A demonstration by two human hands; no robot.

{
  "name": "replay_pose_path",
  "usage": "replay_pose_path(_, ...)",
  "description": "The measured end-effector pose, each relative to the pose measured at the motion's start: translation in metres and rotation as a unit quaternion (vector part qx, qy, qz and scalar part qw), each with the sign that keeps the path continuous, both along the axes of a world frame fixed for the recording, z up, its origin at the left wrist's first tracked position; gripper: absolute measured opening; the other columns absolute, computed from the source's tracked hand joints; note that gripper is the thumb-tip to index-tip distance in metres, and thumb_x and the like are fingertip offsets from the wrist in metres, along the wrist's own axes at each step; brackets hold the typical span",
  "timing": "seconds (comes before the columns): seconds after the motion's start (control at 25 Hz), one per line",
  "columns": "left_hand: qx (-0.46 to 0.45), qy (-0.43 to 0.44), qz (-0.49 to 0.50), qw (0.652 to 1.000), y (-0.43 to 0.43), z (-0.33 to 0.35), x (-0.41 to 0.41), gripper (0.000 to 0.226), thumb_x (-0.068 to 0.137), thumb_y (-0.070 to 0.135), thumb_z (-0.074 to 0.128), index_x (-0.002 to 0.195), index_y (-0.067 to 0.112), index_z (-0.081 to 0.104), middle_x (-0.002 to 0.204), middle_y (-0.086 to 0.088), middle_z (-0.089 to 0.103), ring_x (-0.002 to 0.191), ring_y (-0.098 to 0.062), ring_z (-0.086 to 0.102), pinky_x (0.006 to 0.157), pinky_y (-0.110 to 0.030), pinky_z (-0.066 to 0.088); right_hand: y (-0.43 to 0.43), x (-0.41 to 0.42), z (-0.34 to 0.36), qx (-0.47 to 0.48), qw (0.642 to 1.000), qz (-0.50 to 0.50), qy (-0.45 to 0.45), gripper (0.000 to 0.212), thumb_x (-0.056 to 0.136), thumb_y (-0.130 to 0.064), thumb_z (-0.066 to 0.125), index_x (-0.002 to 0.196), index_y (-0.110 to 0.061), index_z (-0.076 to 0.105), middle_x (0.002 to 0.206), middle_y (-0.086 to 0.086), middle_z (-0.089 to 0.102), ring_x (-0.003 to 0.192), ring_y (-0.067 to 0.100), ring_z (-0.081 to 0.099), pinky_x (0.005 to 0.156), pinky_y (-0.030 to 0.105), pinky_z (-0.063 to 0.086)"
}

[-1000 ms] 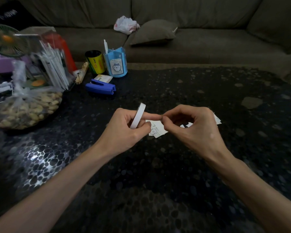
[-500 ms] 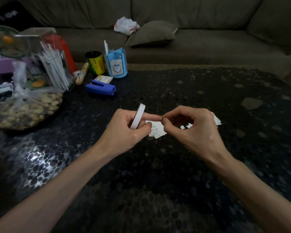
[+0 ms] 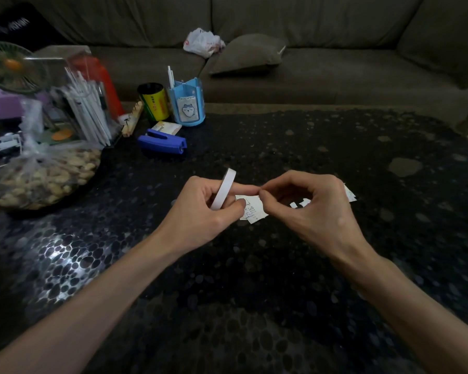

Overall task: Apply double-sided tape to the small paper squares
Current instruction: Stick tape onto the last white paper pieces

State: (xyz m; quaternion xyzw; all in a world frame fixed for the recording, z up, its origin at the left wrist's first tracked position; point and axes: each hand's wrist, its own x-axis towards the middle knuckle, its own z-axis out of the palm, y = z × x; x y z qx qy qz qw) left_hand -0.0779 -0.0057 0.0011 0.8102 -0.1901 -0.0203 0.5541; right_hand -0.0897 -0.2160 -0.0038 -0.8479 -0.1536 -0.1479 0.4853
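Observation:
My left hand (image 3: 203, 214) grips a white roll of double-sided tape (image 3: 223, 188), held on edge just above the table. My right hand (image 3: 308, 211) pinches at the tape's end with thumb and forefinger, right against my left forefinger. What lies between those fingertips is too small to make out. Beneath the hands a paper piece with writing (image 3: 253, 210) lies on the black pebble-patterned table (image 3: 254, 279). Small paper squares (image 3: 299, 203) show under my right palm, and another paper piece (image 3: 349, 194) pokes out behind that hand.
At the back left stand a blue stapler (image 3: 162, 143), a blue pen holder (image 3: 188, 105), a yellow-and-black can (image 3: 153, 101), a clear box of white sticks (image 3: 84, 109), a bag of nuts (image 3: 43, 174) and a small fan (image 3: 11, 66). A sofa (image 3: 308, 71) runs behind the table.
Almost nothing has moved. Both hands stay together at the tape's end, and my right fingers have shifted only slightly.

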Motion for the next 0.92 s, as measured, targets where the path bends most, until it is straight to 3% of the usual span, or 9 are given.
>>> replay_pose_path(0.32, 0.003, -0.004, 0.009, 1.0, -0.0002, -0.0006, 0.0, 0.028, 0.096, -0.001, 0.066, 0.11, 0.019, 0.081, 0.048, 0.013, 0.052, 0.049, -0.004, 0.05, 0.061, -0.012, 0.045, 0.003, -0.0009, -0.0059, 0.002, 1.0, -0.006, 0.0, 0.007, 0.091, -0.015, 0.076, 0.095, -0.019, 0.081, 0.082, -0.011, 0.077, 0.08, 0.009, 0.075, 0.076, 0.03, 0.061)
replay_pose_path(0.56, -0.02, -0.008, 0.006, 1.0, -0.0011, -0.0007, 0.0011, 0.022, 0.096, 0.008, 0.07, 0.106, 0.024, 0.082, 0.056, -0.017, 0.052, 0.052, -0.015, 0.048, 0.064, -0.018, 0.049, 0.0023, -0.0003, -0.0039, 0.012, 1.0, 0.001, -0.002, 0.007, 0.091, -0.018, 0.079, 0.097, -0.02, 0.081, 0.085, -0.012, 0.077, 0.083, 0.007, 0.075, 0.077, 0.023, 0.06)
replay_pose_path(0.76, -0.064, 0.001, 0.086, 0.994, -0.0041, -0.0029, 0.0016, 0.007, 0.089, 0.025, 0.078, 0.093, 0.022, 0.083, 0.05, 0.005, 0.047, 0.051, -0.013, 0.042, 0.064, -0.027, 0.048, 0.0036, 0.0004, -0.0039, 0.047, 0.999, 0.003, 0.008, 0.003, 0.092, -0.018, 0.08, 0.093, -0.021, 0.08, 0.083, -0.011, 0.077, 0.081, 0.011, 0.075, 0.075, 0.022, 0.059)
replay_pose_path(0.92, -0.071, 0.008, 0.096, 0.993, -0.0052, -0.0032, -0.0016, 0.008, 0.087, 0.025, 0.077, 0.092, 0.021, 0.082, 0.051, 0.005, 0.051, 0.052, -0.014, 0.047, 0.066, -0.029, 0.055, 0.0054, -0.0014, -0.0049, 0.031, 0.999, 0.018, 0.01, 0.004, 0.093, -0.021, 0.079, 0.097, -0.022, 0.079, 0.086, -0.011, 0.077, 0.084, 0.011, 0.075, 0.077, 0.028, 0.062)
